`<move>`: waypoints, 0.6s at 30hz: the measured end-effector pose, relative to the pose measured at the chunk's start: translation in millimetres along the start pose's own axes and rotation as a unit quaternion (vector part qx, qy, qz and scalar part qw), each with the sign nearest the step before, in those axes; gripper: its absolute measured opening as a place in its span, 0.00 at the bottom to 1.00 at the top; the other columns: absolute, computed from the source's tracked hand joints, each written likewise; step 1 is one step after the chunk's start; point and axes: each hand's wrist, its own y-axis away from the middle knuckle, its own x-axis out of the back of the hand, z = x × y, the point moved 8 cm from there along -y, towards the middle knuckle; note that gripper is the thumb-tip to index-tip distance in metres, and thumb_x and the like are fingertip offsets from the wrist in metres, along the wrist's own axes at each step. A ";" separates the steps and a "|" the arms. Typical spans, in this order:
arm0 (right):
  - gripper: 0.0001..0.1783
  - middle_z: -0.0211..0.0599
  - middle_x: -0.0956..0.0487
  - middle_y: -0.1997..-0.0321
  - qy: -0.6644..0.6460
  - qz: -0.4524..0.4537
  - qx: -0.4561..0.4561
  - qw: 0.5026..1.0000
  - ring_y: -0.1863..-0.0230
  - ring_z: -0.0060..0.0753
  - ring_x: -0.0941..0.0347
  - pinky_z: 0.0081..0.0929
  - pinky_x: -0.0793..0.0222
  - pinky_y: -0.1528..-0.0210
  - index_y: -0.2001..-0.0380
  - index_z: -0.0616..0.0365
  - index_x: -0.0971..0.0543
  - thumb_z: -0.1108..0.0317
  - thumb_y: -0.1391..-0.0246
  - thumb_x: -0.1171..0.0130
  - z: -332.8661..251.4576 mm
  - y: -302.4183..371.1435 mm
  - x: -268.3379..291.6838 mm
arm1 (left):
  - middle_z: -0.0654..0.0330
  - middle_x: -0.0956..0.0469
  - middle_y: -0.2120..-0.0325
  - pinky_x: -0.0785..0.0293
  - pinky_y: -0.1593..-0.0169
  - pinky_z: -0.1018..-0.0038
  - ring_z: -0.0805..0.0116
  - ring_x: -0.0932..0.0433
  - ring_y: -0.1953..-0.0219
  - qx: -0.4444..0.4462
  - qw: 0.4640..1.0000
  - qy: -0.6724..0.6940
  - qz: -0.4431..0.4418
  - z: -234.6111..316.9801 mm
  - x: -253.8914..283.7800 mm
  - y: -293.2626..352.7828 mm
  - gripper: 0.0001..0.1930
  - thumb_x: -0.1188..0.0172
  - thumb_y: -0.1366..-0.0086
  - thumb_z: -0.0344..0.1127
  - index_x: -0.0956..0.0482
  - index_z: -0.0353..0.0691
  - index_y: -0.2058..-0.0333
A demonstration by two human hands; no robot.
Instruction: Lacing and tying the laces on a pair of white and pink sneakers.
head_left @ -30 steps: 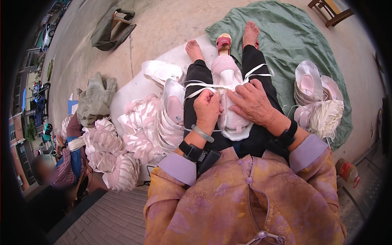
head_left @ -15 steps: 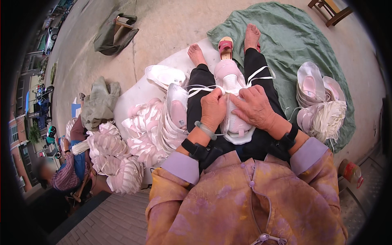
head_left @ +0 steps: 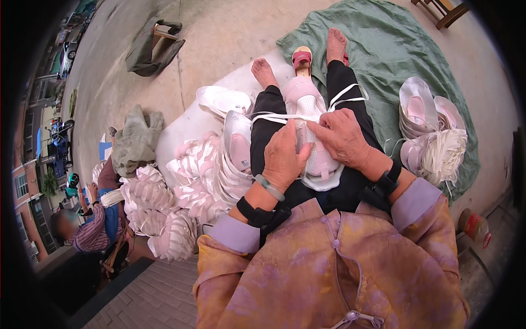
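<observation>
A pink and white shoe upper (head_left: 307,98) lies between my thighs, its toe pointing away from me. White laces (head_left: 274,117) run across its middle, and a loose end loops past its right side. My left hand (head_left: 284,156) grips the left edge of the upper, thumb over the perforated tongue and the other fingers along the side. On the opposite edge my right hand (head_left: 344,137) has its fingers bent onto the upper beside the laces; its fingertips are partly hidden.
Nested uppers (head_left: 236,148) and pink-white bundles (head_left: 194,164) lie at my left. More uppers (head_left: 417,112) sit on the green sheet (head_left: 378,38) at right. A red slipper (head_left: 302,59) is between my feet. Another person (head_left: 98,225) sits far left; a plastic bottle (head_left: 475,227) stands right.
My left hand has drawn back toward me from the laces, and its thumb now lies lower on the tongue. My right hand has shifted slightly. The person at left has raised their hands.
</observation>
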 end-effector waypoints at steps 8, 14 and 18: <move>0.19 0.31 0.32 0.71 -0.026 0.016 -0.056 0.998 0.67 0.33 0.33 0.41 0.46 0.57 0.62 0.44 0.26 0.63 0.63 0.39 -2.9 -13.4 -3.6 | 0.46 0.26 0.74 0.29 0.67 0.58 0.50 0.25 0.70 0.088 0.980 -0.138 -0.115 -1.3 -16.4 -5.2 0.14 0.45 0.48 0.33 0.34 0.33 0.64; 0.19 0.30 0.31 0.73 0.001 -0.003 -0.119 0.993 0.67 0.34 0.32 0.44 0.47 0.57 0.63 0.41 0.27 0.63 0.64 0.39 0.1 -19.7 -12.0 | 0.46 0.27 0.73 0.31 0.64 0.58 0.47 0.26 0.68 0.079 0.989 -0.103 -0.070 -7.2 -18.6 -8.8 0.15 0.47 0.50 0.28 0.34 0.31 0.62; 0.18 0.30 0.31 0.72 0.014 -0.004 -0.118 0.993 0.66 0.34 0.32 0.44 0.48 0.58 0.64 0.40 0.27 0.63 0.64 0.39 -1.1 -20.4 -12.8 | 0.44 0.26 0.74 0.31 0.65 0.57 0.44 0.26 0.69 0.161 0.986 -0.010 -0.049 -22.5 -15.8 -1.2 0.16 0.47 0.52 0.28 0.34 0.30 0.62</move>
